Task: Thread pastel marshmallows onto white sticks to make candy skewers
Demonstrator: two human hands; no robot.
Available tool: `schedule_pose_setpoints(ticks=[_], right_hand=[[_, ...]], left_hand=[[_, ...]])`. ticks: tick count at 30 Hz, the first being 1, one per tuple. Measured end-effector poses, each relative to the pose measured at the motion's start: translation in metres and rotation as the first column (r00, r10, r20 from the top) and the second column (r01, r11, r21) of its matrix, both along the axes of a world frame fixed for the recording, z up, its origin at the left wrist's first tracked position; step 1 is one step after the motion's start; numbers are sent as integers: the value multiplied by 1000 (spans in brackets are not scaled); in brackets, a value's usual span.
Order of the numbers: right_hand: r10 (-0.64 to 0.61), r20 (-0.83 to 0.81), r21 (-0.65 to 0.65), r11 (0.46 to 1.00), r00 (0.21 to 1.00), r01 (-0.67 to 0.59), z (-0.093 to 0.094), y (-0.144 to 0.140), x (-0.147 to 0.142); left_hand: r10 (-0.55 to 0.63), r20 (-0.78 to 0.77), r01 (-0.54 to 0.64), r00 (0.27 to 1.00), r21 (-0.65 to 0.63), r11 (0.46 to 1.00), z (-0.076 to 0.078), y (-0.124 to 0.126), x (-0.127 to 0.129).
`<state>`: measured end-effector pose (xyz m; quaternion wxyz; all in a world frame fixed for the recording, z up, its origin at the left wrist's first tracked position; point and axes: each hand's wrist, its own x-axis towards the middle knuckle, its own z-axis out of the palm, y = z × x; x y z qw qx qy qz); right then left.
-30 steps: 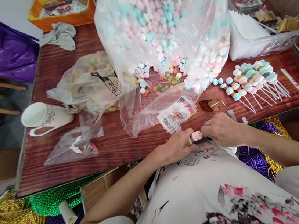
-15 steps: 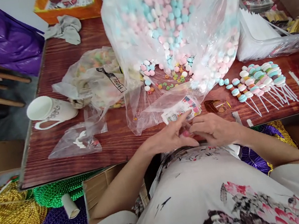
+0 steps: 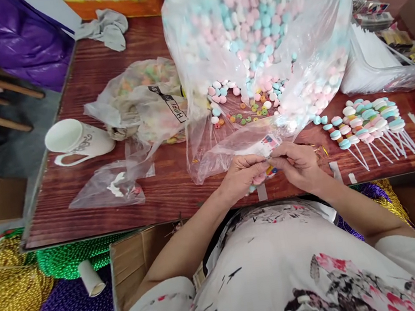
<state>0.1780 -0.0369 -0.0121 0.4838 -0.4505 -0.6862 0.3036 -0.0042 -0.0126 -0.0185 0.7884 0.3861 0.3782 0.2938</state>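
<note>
Candy skewer (image 3: 267,172) in both hands, red-brown wood table (image 3: 166,189), purple cloth (image 3: 1,35) behind

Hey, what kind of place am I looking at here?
Probably a home craft table for candy skewers: a big clear bag of pastel marshmallow candies, finished candy skewers on white sticks, and both hands holding one.

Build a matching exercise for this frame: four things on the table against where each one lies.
Things:
1. white mug
2. grey cloth
3. finished candy sticks
4. orange tray

Places:
A. far edge, beyond the cloth
B. right side, sticks pointing toward the near edge
C. on its side at the left edge
D. crumpled, far left of the big candy bag

Pairs: 1-C, 2-D, 3-B, 4-A
</note>
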Motion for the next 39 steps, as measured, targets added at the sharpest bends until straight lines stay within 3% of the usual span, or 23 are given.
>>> schedule_pose_setpoints(ticks=[4, 8, 11, 15, 20, 22, 24, 27, 29, 30, 33, 35, 37, 39], right_hand=[[-161, -139, -75, 985, 977, 152, -7, -9, -10], [-147, -166, -132, 983, 975, 126, -12, -17, -25], [-151, -119, -100, 985, 981, 139, -14, -14, -31], [-106, -56, 30, 994, 993, 108, -18, -9, -32], [-191, -108, 127, 971, 976, 204, -26, -11, -39], [-203, -125, 102, 971, 971, 216, -27, -10, -40], [-180, -186, -15, 983, 966, 181, -29, -7, -38], [-58, -402, -263, 963, 914, -54, -32, -3, -36], [-15, -515, -331, 926, 857, -183, -34, -5, -36], [-21, -520, -326, 929, 854, -175, -35, -6, -36], [-76, -263, -170, 985, 962, 32, -35, -13, -31], [-77, -1, -24, 997, 997, 77, -31, -17, -21], [-41, 297, 114, 993, 954, 7, -26, -17, -8], [-42, 569, 257, 958, 821, -129, -20, -14, 5]], left_hand=[[183, 25, -185, 983, 67, 981, -3, 0, 2], [221, 49, -226, 974, 175, 958, -6, -6, 9], [190, 61, -198, 980, 176, 964, -8, -12, 9], [70, 7, -71, 997, 174, 982, -9, -17, -2], [-44, 1, 43, 999, 179, 983, -10, -16, -13], [-97, 9, 95, 995, 139, 986, -10, -15, -15], [-155, -6, 154, 988, 100, 983, -11, -13, -17], [-188, 10, 188, 982, 8, 982, -12, -13, -15], [-181, 68, 186, 981, -72, 980, -14, -13, -11], [-176, 100, 187, 979, -105, 977, -14, -13, -9], [-157, 152, 178, 976, -136, 975, -14, -13, -6], [-142, 153, 162, 978, -132, 978, -13, -12, -7], [-156, 152, 179, 976, -155, 972, -10, -12, -11], [-225, 165, 253, 960, -175, 951, -8, -13, -15]])
